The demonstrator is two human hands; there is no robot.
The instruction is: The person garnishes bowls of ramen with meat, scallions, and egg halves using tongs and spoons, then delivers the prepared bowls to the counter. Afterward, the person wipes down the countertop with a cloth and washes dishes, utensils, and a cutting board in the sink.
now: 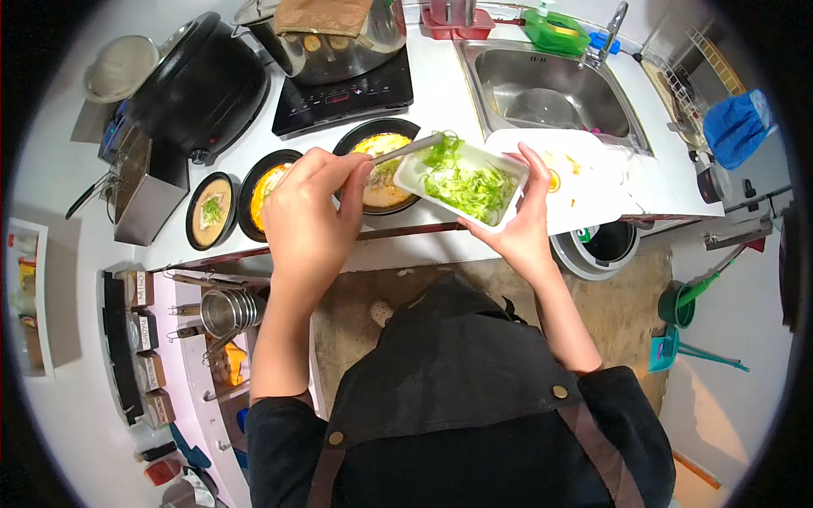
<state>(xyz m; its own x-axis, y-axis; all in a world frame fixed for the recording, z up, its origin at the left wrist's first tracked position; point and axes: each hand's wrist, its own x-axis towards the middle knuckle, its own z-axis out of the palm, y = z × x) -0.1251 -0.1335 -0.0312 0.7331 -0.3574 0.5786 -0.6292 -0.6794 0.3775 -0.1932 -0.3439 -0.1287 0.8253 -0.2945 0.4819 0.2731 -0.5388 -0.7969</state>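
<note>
My left hand (313, 212) is closed around metal tongs (405, 151), whose tips touch the green shreds at the left end of a white container. My right hand (527, 222) grips that white container (408, 179) by its right side, tilted above the counter edge. Sliced green onion (470, 190) fills much of it. Behind the container's left end is a black bowl (377, 129) of soup with toppings. Another bowl (247, 196) with orange broth is partly hidden by my left hand. Further left sits a smaller bowl (194, 222) of tan broth topped with greens.
An induction cooker (343, 100) holds a large steel pot (381, 51). To its left are a black cooker (199, 93) and a fryer (148, 190). A white cutting board (593, 199) with food scraps lies before the sink (542, 80). Strainers (229, 311) hang below the counter.
</note>
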